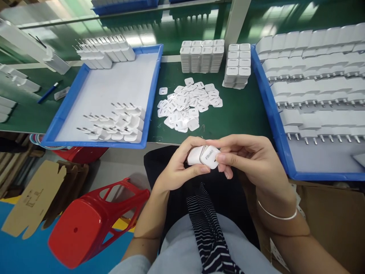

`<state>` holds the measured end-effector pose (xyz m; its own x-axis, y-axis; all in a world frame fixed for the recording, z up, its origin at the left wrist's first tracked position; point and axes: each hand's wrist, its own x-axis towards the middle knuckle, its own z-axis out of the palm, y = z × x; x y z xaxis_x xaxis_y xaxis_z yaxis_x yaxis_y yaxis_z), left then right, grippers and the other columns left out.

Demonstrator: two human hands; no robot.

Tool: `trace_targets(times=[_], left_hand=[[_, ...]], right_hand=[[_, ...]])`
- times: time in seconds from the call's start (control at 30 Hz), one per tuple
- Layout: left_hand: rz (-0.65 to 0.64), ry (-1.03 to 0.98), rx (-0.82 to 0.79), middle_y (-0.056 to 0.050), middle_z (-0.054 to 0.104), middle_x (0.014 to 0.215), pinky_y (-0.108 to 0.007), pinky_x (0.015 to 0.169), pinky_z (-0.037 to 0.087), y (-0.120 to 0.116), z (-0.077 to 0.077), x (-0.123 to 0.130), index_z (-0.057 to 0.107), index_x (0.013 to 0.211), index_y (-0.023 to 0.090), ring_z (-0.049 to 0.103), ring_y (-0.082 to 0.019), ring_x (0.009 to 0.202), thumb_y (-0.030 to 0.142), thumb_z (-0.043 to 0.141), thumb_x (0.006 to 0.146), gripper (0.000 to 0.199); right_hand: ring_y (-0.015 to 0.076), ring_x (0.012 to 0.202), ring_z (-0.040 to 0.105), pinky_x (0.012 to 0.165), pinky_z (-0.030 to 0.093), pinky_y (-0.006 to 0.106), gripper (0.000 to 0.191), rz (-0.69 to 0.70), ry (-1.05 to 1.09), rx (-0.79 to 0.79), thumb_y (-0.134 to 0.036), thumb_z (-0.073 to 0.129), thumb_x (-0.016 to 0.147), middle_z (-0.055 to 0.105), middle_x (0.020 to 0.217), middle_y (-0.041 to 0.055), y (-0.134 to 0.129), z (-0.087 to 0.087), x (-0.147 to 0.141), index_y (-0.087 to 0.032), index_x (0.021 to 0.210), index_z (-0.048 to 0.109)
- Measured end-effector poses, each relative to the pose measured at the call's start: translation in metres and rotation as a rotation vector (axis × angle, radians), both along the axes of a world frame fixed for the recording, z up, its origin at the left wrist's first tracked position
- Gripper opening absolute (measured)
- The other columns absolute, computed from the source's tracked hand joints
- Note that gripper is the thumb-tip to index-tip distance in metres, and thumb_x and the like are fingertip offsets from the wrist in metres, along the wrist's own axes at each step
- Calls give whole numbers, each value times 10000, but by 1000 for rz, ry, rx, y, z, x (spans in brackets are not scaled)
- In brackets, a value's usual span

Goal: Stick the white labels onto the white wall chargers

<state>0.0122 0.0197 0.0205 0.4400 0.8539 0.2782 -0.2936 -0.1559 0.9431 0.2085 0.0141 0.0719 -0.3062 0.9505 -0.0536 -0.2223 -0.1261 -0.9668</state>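
Note:
Near the table's front edge, my left hand (182,161) is wrapped round a white plug housing (195,155). My right hand (245,156) pinches a white printed cover plate (210,156) at the housing's end, and a thin gap shows between the two parts. Just beyond my hands lies a loose pile of white cover plates (186,102) on the green table (239,110). Neat stacks of similar plates (202,57) stand behind the pile, with a smaller group of stacks (238,64) to their right.
At the left, a blue-rimmed tray (155,76) bears white plugs with pins (125,123). Another blue-rimmed tray (275,125) at the right holds rows of plugs. A blue pen (49,92) lies far left. Below are a red stool (78,228) and flattened cardboard (35,198).

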Motion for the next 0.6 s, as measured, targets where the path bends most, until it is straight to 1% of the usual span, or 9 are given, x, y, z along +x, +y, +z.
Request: trace_targets(times=[0.2,0.37,0.5,0.6], left_hand=[[-37,4,8,-43,618,1101,-248,734,428,1,-1,-1,623,1254,259,539,-132,847,276,749,876,399],[-23,34,-2,-50,617,1069,-259,719,425,2,-1,-1,622,1222,243,539,-142,825,327,764,860,399],[-58,36,3,-33,608,986,-256,717,413,4,0,-1,625,1161,231,541,-148,833,312,780,846,360],[-70,25,14,-38,609,1010,-250,734,419,6,1,-1,630,1146,221,544,-145,853,303,783,846,347]], right_hand=[[64,480,620,469,541,163,221,29,-30,0,-84,781,831,695,615,-31,2,1,3,-211,1006,831],[57,480,614,477,527,149,194,58,-61,-19,-109,776,848,690,612,-33,3,1,6,-201,1013,818],[58,455,598,470,512,148,186,85,-78,-50,-152,782,860,693,601,-40,4,2,8,-196,1040,770],[69,439,599,451,501,155,192,106,-79,-77,-172,831,818,705,606,-37,5,1,10,-190,980,728]])
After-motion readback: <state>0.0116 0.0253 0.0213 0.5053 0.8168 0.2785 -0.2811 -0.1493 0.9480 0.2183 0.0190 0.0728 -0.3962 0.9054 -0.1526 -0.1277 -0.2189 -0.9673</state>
